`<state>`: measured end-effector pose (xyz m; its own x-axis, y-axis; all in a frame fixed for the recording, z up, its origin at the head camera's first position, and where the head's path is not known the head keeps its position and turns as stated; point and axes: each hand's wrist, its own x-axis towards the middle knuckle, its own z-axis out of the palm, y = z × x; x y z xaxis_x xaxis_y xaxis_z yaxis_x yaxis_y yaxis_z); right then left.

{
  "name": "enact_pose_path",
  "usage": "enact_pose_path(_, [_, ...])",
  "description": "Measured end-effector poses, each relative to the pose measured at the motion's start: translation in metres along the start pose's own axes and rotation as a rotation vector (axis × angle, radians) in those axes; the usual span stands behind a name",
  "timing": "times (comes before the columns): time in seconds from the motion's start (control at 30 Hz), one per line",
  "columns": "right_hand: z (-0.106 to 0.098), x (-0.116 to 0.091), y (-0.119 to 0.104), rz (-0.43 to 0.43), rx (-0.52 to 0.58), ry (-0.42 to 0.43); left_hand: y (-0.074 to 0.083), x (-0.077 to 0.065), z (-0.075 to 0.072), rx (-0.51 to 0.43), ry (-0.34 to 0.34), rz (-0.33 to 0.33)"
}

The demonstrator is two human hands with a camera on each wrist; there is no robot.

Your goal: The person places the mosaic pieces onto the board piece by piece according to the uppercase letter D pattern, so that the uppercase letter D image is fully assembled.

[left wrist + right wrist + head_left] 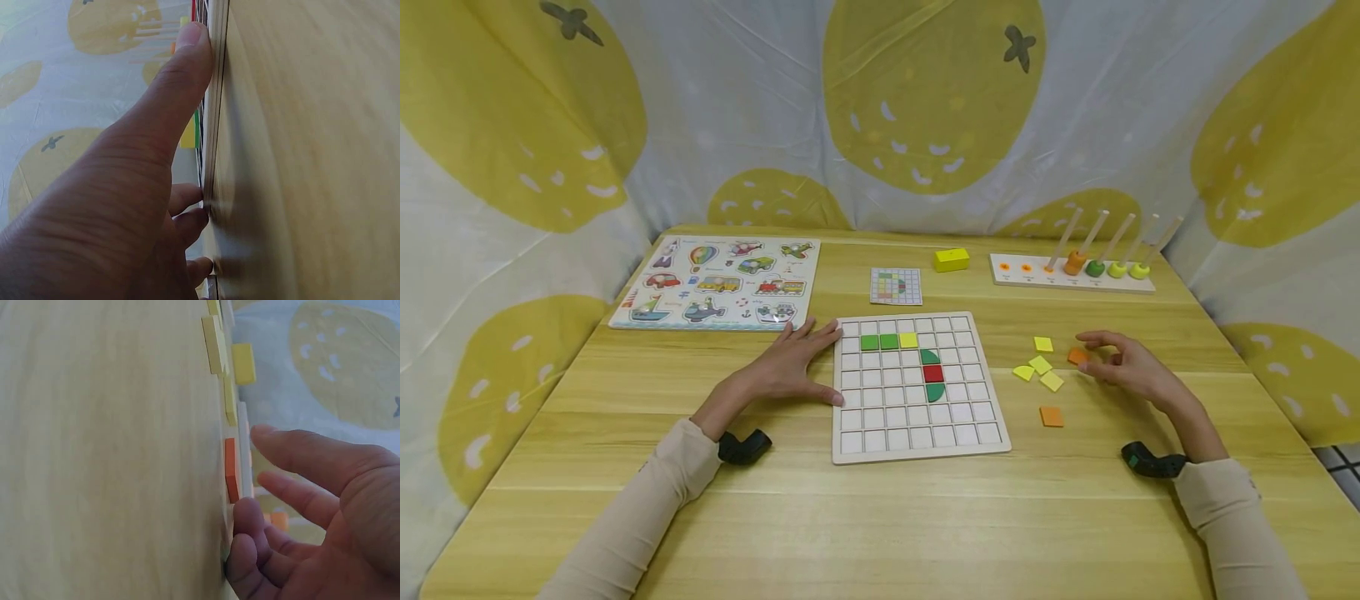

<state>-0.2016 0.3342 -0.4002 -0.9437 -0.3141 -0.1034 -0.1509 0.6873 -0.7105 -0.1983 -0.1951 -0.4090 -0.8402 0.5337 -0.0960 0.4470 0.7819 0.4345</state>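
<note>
I see a wooden desk (775,508), a lemon-print curtain (760,108) behind. My left hand (785,365), unclenched, touches the left edge of the grid board (897,415); it carries six pieces (932,373). Right of the board, across some desk: four yellow pieces (1040,364), two orange tiles (1052,417), my right hand (1127,367) loosely around one.

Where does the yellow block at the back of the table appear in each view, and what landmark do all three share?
Head: the yellow block is above and right of centre, beyond the board.
Left wrist: near centre, beside the left hand.
Right wrist: upper right, above the right hand.
Shared landmark: the fruit-print cloth.
</note>
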Motion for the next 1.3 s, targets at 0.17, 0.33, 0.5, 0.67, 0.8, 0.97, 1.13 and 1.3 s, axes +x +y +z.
enact_pose_path(0.17, [0.002, 0.0, 0.001, -0.02, -0.018, 0.011, 0.0, 0.0, 0.001, 0.002, 0.0, 0.0])
enact_pose_path(0.33, [0.002, 0.001, 0.001, -0.009, -0.01, 0.005, -0.001, 0.0, 0.001, 0.007, 0.002, 0.003])
enact_pose_path(0.5, [0.002, 0.001, 0.0, -0.016, -0.007, 0.005, 0.0, 0.0, -0.001, 0.002, 0.008, 0.012])
enact_pose_path(0.67, [0.004, 0.001, -0.001, -0.042, -0.002, 0.013, 0.001, -0.001, -0.001, 0.0, 0.011, 0.017])
enact_pose_path(0.8, [0.011, 0.003, -0.004, -0.097, -0.005, 0.053, 0.001, -0.001, -0.001, 0.001, 0.01, 0.02])
enact_pose_path(0.97, [0.026, 0.01, -0.016, -0.202, -0.028, 0.052, 0.001, -0.001, -0.002, -0.001, 0.001, 0.012])
enact_pose_path(1.13, [0.038, 0.015, -0.031, -0.227, 0.0, -0.031, 0.001, 0.0, -0.001, 0.001, -0.007, 0.002])
enact_pose_path(1.3, [0.043, 0.019, -0.038, -0.205, -0.011, -0.08, 0.0, 0.0, -0.001, 0.001, -0.005, -0.001])
